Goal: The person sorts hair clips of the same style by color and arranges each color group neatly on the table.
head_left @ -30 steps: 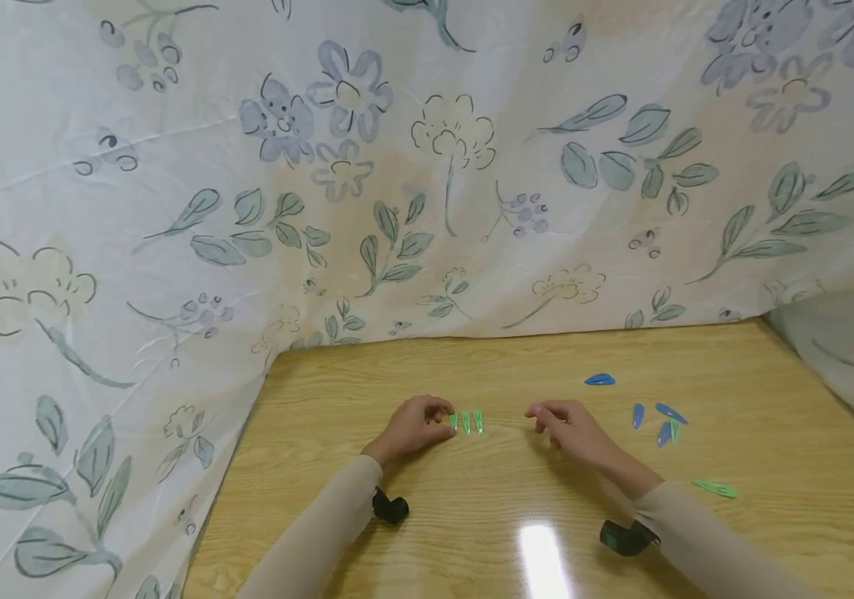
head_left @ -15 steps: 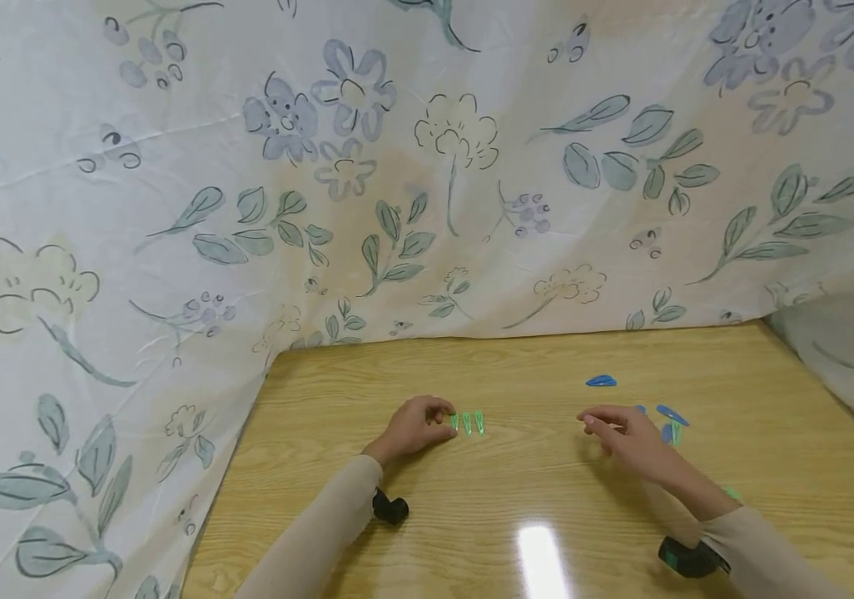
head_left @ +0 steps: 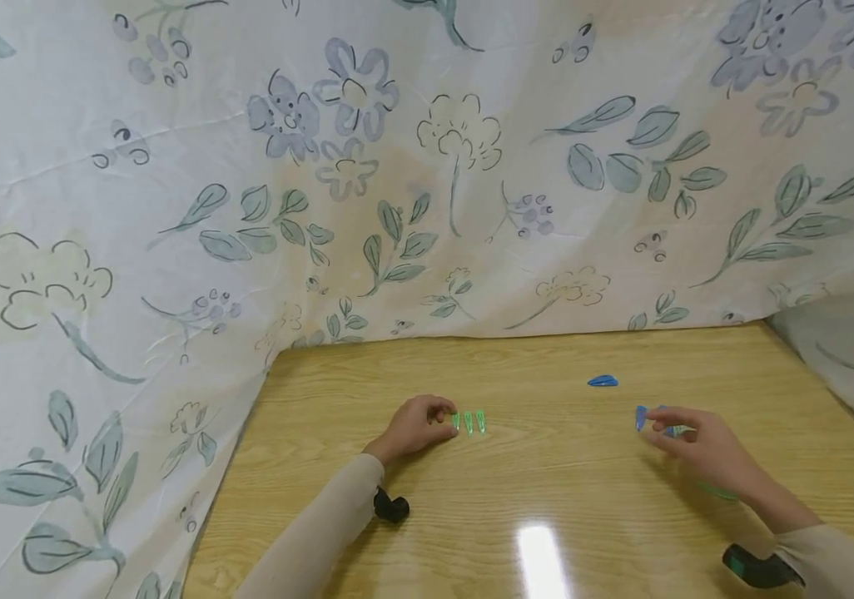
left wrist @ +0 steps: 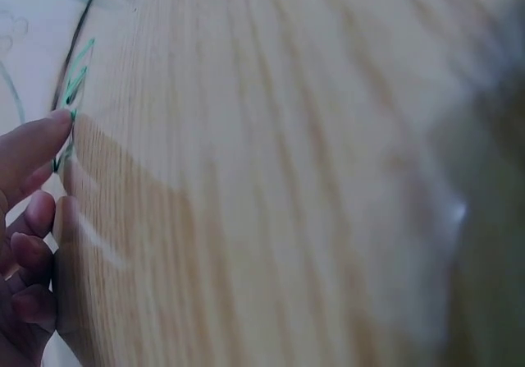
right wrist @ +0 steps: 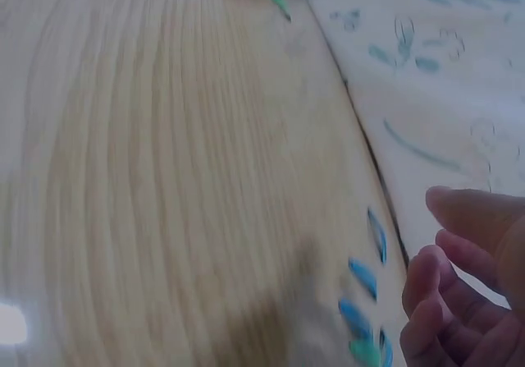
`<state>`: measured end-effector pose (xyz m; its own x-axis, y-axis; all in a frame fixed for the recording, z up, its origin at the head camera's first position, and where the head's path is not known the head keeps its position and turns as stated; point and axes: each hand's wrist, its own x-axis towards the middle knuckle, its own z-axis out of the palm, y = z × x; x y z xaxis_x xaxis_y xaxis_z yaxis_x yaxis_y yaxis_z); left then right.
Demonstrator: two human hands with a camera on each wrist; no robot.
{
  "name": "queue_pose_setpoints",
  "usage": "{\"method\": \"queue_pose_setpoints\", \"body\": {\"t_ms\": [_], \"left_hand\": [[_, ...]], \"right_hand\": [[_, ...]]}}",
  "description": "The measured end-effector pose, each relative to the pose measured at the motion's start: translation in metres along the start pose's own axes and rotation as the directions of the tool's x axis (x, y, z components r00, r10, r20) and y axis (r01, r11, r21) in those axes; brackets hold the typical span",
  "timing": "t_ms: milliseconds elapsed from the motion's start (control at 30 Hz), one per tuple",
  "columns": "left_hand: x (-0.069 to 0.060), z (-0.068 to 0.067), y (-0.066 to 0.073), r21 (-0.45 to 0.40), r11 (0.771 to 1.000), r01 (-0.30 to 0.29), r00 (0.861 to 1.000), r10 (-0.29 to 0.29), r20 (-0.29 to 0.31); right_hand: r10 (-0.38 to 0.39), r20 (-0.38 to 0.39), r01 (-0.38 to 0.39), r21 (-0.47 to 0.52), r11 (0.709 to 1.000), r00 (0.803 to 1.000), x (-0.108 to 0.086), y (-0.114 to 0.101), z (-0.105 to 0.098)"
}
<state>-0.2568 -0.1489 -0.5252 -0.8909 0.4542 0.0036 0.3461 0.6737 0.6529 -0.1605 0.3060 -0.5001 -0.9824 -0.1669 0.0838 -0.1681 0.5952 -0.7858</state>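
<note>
Three green snap hair clips stand side by side mid-table in the head view. My left hand pinches the leftmost clip between thumb and a curled finger; the middle clip and right clip lie just beside it. Over to the right, my right hand is above a loose group of clips, thumb and fingers apart, holding nothing. A blue hair clip shows by its fingertips. Other blue and green clips there are partly hidden by the hand; the right wrist view shows several, including a green one.
Farther back lies a single blue hair clip. Another green clip is partly covered by the right hand. The wooden table ends against a flowered cloth at the back and sides.
My right hand has moved right across the table, from near the green row to over the loose clips. The left hand has stayed at the leftmost green clip.
</note>
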Motion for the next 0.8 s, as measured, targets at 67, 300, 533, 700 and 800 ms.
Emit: {"method": "queue_pose_setpoints", "body": {"t_ms": [67, 300, 533, 700, 800], "left_hand": [[0.001, 0.000, 0.000, 0.005, 1.000, 0.001, 1.000, -0.001, 0.004], [0.001, -0.002, 0.000, -0.007, 1.000, 0.007, 1.000, -0.007, 0.018], [0.000, 0.001, 0.000, -0.002, 1.000, 0.002, 1.000, -0.002, 0.010], [-0.001, 0.003, -0.003, 0.004, 1.000, 0.005, 1.000, -0.005, 0.012], [-0.002, 0.004, -0.004, 0.000, 1.000, -0.004, 1.000, 0.004, -0.002]], "right_hand": [[-0.005, -0.020, 0.005, -0.020, 1.000, 1.000, -0.001, 0.008, -0.005], [0.016, -0.053, -0.022, -0.111, 0.994, 0.998, -0.003, 0.033, -0.015], [0.024, -0.074, -0.035, -0.163, 0.986, 0.997, -0.003, 0.040, -0.014], [0.010, -0.087, -0.027, -0.200, 0.979, 0.996, -0.001, 0.040, -0.011], [0.001, -0.090, -0.020, -0.217, 0.976, 0.996, 0.002, 0.041, -0.009]]}}
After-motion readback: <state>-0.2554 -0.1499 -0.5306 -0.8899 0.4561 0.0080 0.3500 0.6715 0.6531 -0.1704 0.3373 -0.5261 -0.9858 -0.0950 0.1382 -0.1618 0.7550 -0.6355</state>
